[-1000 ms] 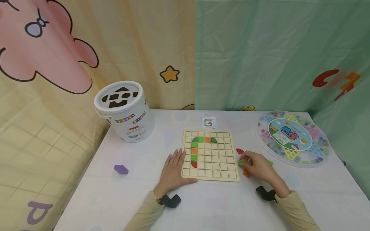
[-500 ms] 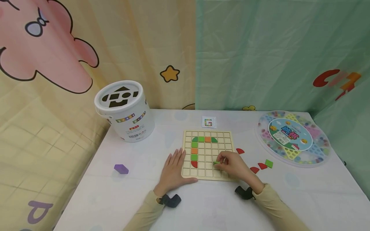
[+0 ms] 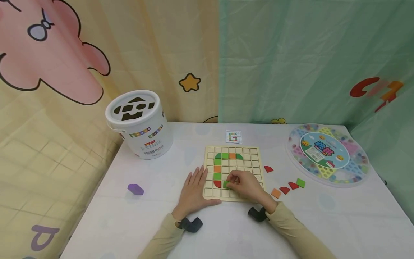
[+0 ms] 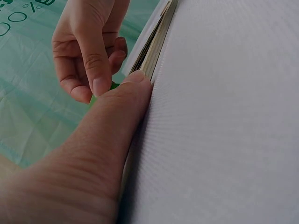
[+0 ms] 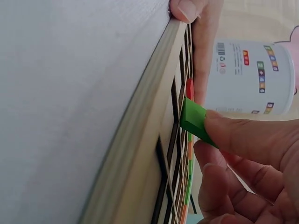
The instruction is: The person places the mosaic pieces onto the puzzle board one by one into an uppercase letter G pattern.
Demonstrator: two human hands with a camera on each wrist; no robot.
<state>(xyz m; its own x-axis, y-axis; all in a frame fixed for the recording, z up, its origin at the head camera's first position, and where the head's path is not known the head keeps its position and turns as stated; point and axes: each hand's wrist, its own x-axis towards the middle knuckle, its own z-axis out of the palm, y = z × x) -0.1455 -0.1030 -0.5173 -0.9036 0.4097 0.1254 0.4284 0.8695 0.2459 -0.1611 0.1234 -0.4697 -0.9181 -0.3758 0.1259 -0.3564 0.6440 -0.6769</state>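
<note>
A wooden grid board (image 3: 245, 176) lies on the table, with green, orange and red pieces set along its left and upper cells. My left hand (image 3: 193, 190) rests flat at the board's left side, fingers straight, its thumb along the near edge. Between thumb and fingertips my right hand (image 3: 245, 184) pinches a green square tile (image 5: 194, 119). In the right wrist view that tile is tilted, one edge at the cell beside the red quarter-circle piece (image 3: 217, 184). Behind the board lies a small pattern card (image 3: 234, 137) with a coloured figure on a grid.
Right of the board lie an orange square (image 3: 276, 193), several red quarter-circle pieces (image 3: 284, 190) and another green square (image 3: 300, 183). A white bucket (image 3: 140, 126) stands back left, a purple block (image 3: 135, 189) before it. A round boxed game (image 3: 326, 154) lies at the right.
My right hand has carried the green tile leftward from the loose pieces, over the board, to beside the red piece. The orange square is uncovered. My left hand has stayed still.
</note>
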